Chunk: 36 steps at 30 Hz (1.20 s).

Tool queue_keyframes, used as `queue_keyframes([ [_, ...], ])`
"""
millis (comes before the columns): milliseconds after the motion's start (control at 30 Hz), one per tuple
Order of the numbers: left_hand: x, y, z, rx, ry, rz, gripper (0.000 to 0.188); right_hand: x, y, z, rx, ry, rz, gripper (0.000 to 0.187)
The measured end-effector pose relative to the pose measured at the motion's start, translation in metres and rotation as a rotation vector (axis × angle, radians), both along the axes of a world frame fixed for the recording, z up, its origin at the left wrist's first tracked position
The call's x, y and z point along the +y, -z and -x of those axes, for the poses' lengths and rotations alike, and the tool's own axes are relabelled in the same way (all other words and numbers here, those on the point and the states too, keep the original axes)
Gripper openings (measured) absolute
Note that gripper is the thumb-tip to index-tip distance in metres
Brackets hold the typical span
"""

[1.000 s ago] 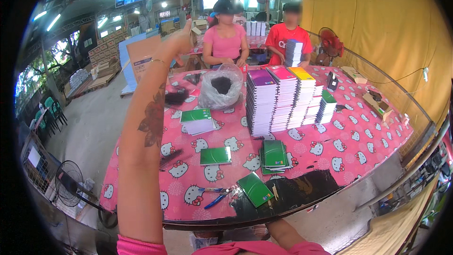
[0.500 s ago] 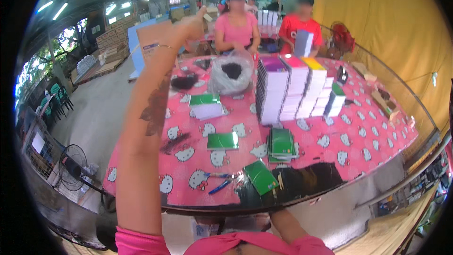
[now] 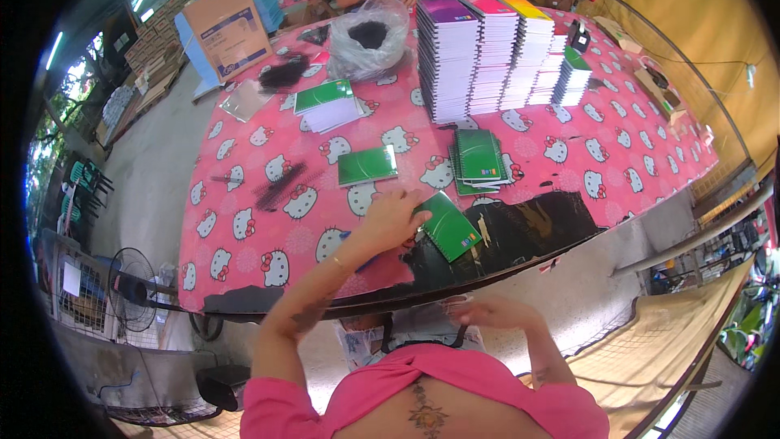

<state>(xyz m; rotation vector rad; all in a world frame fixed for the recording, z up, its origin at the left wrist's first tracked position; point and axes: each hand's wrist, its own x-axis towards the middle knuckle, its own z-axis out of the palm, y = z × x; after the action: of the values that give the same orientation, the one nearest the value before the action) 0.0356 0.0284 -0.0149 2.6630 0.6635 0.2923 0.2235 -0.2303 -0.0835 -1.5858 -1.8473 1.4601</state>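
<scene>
A green spiral notebook [image 3: 451, 228] lies aslant at the table's near edge, partly over a dark bare patch. At its left edge is my left hand [image 3: 394, 219], fingers apart and holding nothing that I can see. Under my left wrist, the blue-handled pliers [image 3: 364, 263] are mostly hidden. My right hand [image 3: 491, 311] is below the table edge, above my lap, its fingers loosely apart with nothing visible in them. Beyond my left hand lies another green notebook [image 3: 368, 166]. A small pile of green spiral notebooks [image 3: 478, 156] sits to its right.
Tall stacks of spiral notebooks [image 3: 447, 65] stand at the back. Left of them are a plastic bag of black coils [image 3: 370, 36], loose black coils [image 3: 283, 73] and green-covered books [image 3: 325, 102]. Two people work across the pink table [image 3: 569, 187]. A fan [image 3: 134, 289] stands at left.
My left arm, stretched far forward before, has come back to the near green notebook. My right hand has come into view over my lap. The view has tilted down.
</scene>
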Motion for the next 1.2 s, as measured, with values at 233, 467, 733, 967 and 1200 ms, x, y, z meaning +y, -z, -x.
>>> queue_keyframes([
  [233, -0.008, 0.014, -0.032, -0.178, -0.120, 0.157, 0.047, 0.061, -0.075, 0.022, -0.134, 0.566, -0.674, 0.061],
  [467, -0.044, -0.039, -0.019, -0.672, -0.148, 1.160, 0.028, 0.083, -0.074, 0.011, -0.230, 0.745, -0.907, 0.041],
  [733, 0.102, 0.038, 0.044, -0.321, -0.151, -0.386, 0.028, 0.174, -0.101, -0.105, -0.209, 0.603, -1.291, 0.028],
  [967, 0.096, 0.047, 0.069, -0.069, -0.062, -0.504, 0.035, 0.207, -0.069, -0.145, -0.283, 0.244, -0.770, 0.054],
  [1200, 0.004, -0.007, -0.005, -0.467, 0.033, -0.479, 0.028, 0.174, -0.038, -0.019, 0.441, 0.504, -0.758, 0.046],
])
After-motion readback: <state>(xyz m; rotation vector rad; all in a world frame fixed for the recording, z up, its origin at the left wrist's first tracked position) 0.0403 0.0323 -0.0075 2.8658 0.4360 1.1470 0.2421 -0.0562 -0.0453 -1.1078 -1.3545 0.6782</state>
